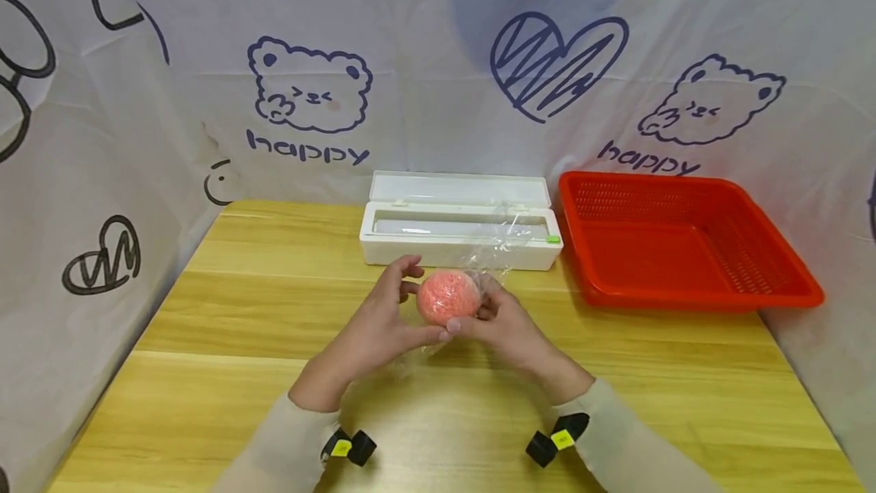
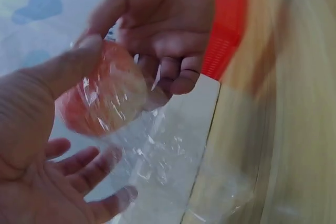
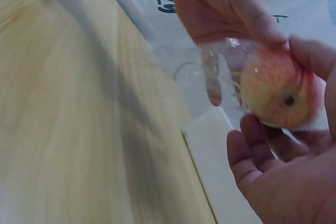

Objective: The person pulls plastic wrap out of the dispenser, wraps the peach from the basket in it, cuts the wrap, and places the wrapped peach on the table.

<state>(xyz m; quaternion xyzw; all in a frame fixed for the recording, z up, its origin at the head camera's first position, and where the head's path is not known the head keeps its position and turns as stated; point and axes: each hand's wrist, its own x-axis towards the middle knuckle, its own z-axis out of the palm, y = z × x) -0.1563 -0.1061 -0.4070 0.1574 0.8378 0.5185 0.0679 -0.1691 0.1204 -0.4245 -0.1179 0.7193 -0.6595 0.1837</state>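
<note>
Both hands hold a round pink-red fruit up over the wooden table, with clear cling film wrapped loosely round it. My left hand has its thumb on the fruit and its fingers spread behind the film. My right hand curls its fingers round the fruit's other side. In the right wrist view the fruit rests against my right hand, with the left hand above it. A loose tail of film trails off the fruit.
A white cling-film dispenser box lies open just behind the hands. A red plastic basket sits at the back right. A printed white cloth encloses the table on three sides.
</note>
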